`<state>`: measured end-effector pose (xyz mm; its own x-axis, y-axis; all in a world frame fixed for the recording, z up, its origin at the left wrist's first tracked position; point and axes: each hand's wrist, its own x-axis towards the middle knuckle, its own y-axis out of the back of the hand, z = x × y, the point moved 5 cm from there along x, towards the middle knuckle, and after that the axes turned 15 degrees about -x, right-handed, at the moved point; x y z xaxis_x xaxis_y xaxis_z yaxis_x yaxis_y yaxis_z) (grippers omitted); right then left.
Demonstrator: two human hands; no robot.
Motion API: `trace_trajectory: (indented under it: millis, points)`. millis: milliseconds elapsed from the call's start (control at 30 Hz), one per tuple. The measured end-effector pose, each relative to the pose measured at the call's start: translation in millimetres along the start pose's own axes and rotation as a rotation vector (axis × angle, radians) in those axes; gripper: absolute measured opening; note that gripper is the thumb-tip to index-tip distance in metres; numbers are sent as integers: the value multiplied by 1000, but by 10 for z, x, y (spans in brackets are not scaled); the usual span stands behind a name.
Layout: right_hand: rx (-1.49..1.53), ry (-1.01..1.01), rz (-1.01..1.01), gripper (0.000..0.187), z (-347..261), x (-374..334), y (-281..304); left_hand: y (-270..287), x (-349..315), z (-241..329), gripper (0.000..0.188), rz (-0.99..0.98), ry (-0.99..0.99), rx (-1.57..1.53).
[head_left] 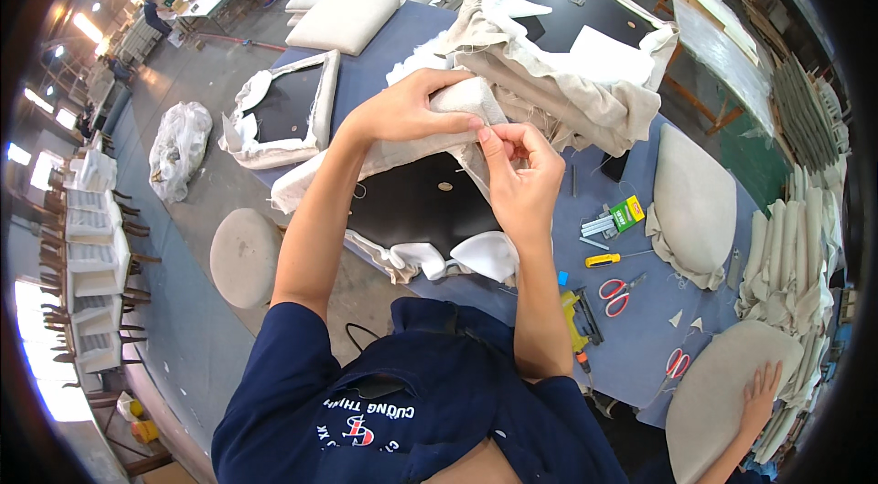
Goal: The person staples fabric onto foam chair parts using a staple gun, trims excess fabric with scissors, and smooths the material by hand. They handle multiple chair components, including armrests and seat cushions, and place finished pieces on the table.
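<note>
An upholstered seat cushion is tilted up in front of me, its black underside toward me and its beige fabric wrapped over the edges. My left hand is wrapped over the cushion's far corner, thumb along the fabric. At that same corner, the thumb and fingers of my right hand are pinched on the fabric edge; any small thing between those fingertips is hidden. White padding shows loose along the near edge.
On the blue table to the right lie a yellow screwdriver, red-handled scissors, a staple gun and staples. Unfinished cushions are stacked beyond. Another person's hand rests on a beige cushion.
</note>
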<state>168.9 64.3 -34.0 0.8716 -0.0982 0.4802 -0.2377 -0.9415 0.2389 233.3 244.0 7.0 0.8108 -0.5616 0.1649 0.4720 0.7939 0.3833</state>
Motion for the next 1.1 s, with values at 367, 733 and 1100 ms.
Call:
trace_trajectory:
  millis: [367, 733, 1100]
  points:
    - [-232, 106, 74, 17, 28, 61, 102, -60, 53, 28, 45, 42, -62, 8]
    - [-48, 41, 16, 19, 47, 58, 74, -93, 28, 65, 47, 12, -20, -11]
    - [31, -1, 65, 19, 89, 36, 77, -103, 48, 83, 58, 28, -21, 2]
